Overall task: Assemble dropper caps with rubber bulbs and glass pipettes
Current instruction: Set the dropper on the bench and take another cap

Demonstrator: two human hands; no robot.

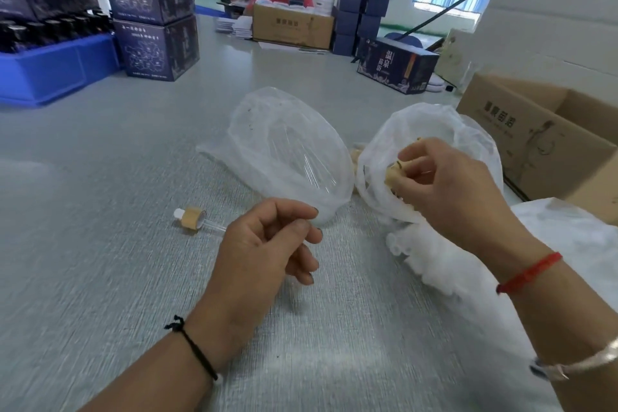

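Inside the right-hand bag [431, 130], right hand [448, 184] pinching a wooden cap [396, 172]; left hand [264, 244] curled, contents unclear.

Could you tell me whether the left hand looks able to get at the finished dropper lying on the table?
Probably yes: the finished dropper lies uncovered beside the left hand, though its fingers seem to pinch something.

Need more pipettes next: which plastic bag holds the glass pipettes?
The middle plastic bag, just beyond the left hand; clear tubes show through. The right one holds wooden caps.
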